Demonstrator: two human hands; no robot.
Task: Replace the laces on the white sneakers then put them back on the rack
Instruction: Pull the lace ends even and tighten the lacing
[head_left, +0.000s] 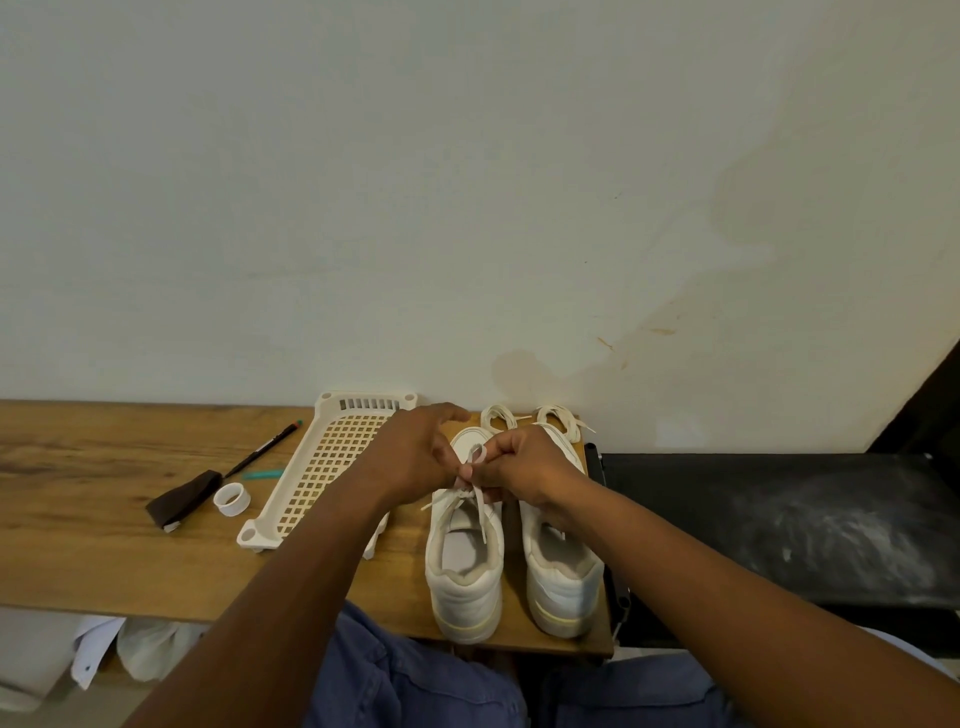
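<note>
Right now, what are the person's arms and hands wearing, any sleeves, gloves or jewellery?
Both forearms are bare to the frame edge, with no sleeves showing. The left hand and right hand have no gloves, and no rings, watch or bracelet show.

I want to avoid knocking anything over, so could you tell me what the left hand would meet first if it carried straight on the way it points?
Probably the coiled white laces lying by the wall, just beyond the left hand; depth is unclear.

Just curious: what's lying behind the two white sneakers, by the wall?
Two loose bundles of cream laces lie behind the sneakers. The hands, left and right, cover the shoes' fronts.
</note>
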